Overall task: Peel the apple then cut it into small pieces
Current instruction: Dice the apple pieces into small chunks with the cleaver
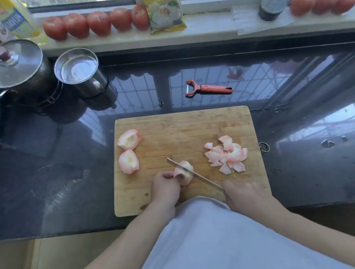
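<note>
Knife across the apple quarter

Left hand (pixel 164 187) pinches a peeled apple quarter (pixel 184 171) on the cutting board (pixel 171 130). Right hand (pixel 245 194) grips the knife (pixel 194 173), blade laid across that quarter. Cut pieces (pixel 227 154) are heaped to the right, two more quarters (pixel 128 150) wait left, and the peeler (pixel 207 88) lies beyond.

On the wooden cutting board (pixel 170 126), the left hand (pixel 165 189) grips a peeled apple quarter (pixel 184 174). The right hand (pixel 246 195) holds the knife (pixel 198 177), blade across it. Cut pieces (pixel 227 154) lie right; two quarters (pixel 127 151) lie left.
</note>
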The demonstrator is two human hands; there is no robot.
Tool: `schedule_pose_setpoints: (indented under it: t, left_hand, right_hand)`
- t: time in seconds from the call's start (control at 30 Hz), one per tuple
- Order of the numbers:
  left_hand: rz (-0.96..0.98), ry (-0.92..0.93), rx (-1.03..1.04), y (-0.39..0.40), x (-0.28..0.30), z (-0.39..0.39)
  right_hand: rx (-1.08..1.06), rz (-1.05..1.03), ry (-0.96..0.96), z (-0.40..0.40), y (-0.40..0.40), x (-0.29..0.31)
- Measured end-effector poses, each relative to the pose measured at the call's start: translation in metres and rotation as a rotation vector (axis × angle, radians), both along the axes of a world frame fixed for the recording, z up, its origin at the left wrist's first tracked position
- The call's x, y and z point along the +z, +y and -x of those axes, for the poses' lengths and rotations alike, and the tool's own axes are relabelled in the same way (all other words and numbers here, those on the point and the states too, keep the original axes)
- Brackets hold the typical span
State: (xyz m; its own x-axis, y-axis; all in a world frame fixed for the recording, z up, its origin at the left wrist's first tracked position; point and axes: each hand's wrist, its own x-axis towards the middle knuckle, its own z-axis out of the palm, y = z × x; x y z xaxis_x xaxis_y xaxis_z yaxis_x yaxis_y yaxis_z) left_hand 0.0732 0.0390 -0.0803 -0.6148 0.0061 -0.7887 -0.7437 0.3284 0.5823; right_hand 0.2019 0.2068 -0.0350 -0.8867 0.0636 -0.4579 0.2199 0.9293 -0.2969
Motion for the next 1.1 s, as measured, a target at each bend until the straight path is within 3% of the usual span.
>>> schedule_pose_setpoints:
  t: [0.07, 0.2, 0.37, 0.6, 0.77, 0.93, 1.1]
  left_hand:
    - [-0.019, -0.003, 0.012, -0.001, -0.002, 0.0]
    - [-0.036, 0.001, 0.016, -0.001, -0.001, 0.001]
    - [-0.004, 0.0, 0.008, 0.0, 0.0, 0.001]
    - [-0.015, -0.022, 0.011, 0.0, -0.005, 0.003]
    - [-0.015, -0.008, 0.034, -0.001, -0.006, 0.008]
    - [0.109, 0.061, -0.137, -0.003, -0.003, 0.007]
    - [0.43, 0.381, -0.493, -0.026, 0.008, 0.021]
  right_hand:
    - [-0.024, 0.046, -0.016, 0.001, -0.001, -0.004]
    - [0.022, -0.105, -0.016, 0.003, 0.001, -0.012]
    - [0.036, -0.104, -0.021, 0.006, 0.0, -0.011]
    - [0.085, -0.103, -0.184, 0.025, -0.013, -0.003]
    - [0.057, -0.084, -0.125, 0.042, -0.028, -0.012]
    - [-0.026, -0.024, -0.121, 0.04, -0.025, -0.008]
    - [-0.209, 0.148, -0.104, 0.023, -0.009, 0.003]
